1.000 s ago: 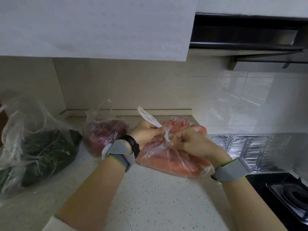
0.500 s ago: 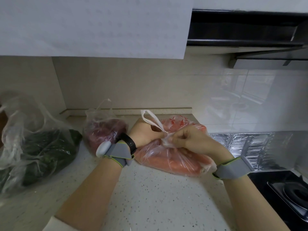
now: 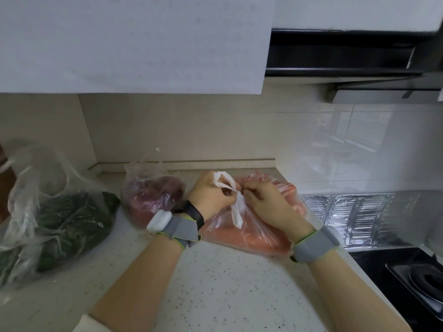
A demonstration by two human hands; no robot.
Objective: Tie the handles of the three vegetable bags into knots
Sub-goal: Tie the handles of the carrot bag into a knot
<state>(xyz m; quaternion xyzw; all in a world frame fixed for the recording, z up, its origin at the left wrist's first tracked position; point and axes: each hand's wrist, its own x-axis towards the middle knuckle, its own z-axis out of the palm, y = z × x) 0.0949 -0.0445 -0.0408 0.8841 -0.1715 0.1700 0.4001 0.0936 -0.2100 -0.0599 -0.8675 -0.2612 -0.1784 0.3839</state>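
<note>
A clear bag of orange carrots (image 3: 251,233) lies on the speckled counter (image 3: 215,283) at the middle right. Its white handles (image 3: 229,188) are twisted together above it, one loop sticking up and one end hanging down. My left hand (image 3: 211,195) pinches the handles from the left and my right hand (image 3: 266,202) pinches them from the right, both resting over the bag. A bag of purple vegetables (image 3: 153,195) sits just left of my left hand. A bigger bag of dark green leaves (image 3: 57,226) lies at the far left with its handles loose.
A black gas hob (image 3: 407,279) is at the lower right, with foil-lined wall (image 3: 354,214) behind it. A white wall cabinet (image 3: 134,44) and a range hood (image 3: 354,56) hang overhead. The tiled wall closes the counter at the back.
The handle loop that stuck up to the left has been pulled down between my hands, and one handle end now hangs over the carrot bag. Both hands stay close together on the handles.
</note>
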